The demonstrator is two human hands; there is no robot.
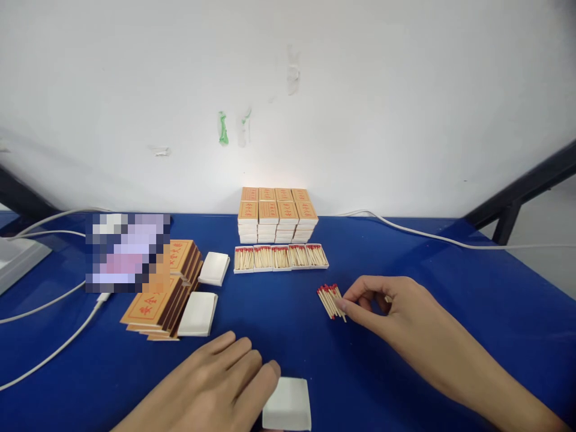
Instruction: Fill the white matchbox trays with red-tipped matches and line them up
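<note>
My right hand (387,303) pinches a small bundle of red-tipped matches (330,300) lying on the blue table, its fingertips on the matches' bare ends. My left hand (216,384) rests low at the near edge, fingers together and curled, their tips touching a white empty matchbox tray (288,405). A row of several open trays filled with matches (279,257) lies farther back in the middle. Behind that row stands a stack of closed orange-topped matchboxes (276,215).
Piles of flat orange matchbox sleeves (159,300) lie at the left, with two white trays (198,313) beside them. White cables (54,348) cross the left of the blue table (450,270), another runs along the back right. A white wall stands close behind.
</note>
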